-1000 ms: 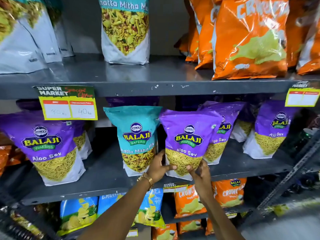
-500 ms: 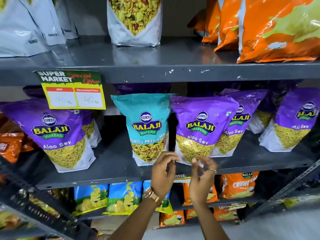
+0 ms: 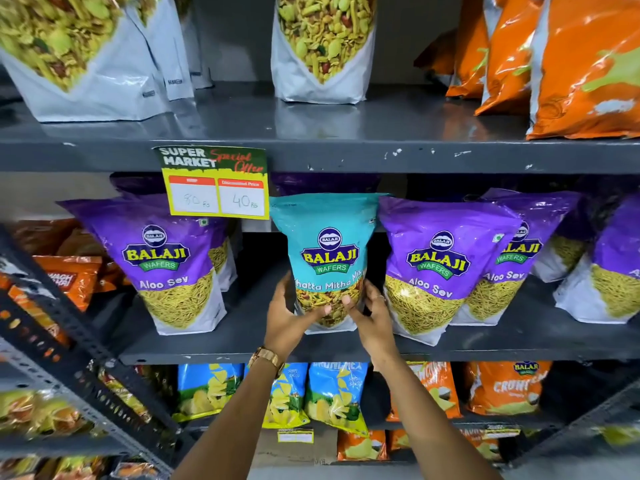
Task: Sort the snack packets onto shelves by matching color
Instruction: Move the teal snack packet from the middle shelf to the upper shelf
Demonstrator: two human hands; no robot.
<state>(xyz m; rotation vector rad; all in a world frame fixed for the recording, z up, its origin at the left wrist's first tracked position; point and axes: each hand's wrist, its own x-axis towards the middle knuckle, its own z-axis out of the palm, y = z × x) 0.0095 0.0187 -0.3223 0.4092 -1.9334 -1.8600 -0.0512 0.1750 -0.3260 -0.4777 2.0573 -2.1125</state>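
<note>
I see my left hand (image 3: 289,318) and right hand (image 3: 372,315) clasping one teal packet (image 3: 327,258) at frame centre, upright on the middle shelf (image 3: 242,344), between four purple packets (image 3: 446,268) in view.

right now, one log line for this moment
phase: grasp | both hands on teal packet | middle shelf | purple packets beside

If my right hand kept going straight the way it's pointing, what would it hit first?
The right hand already grips the teal Khatta Mitha packet, fingers aimed up and left. Pushing on, it would press into that packet first; depth behind it is unclear.
</note>
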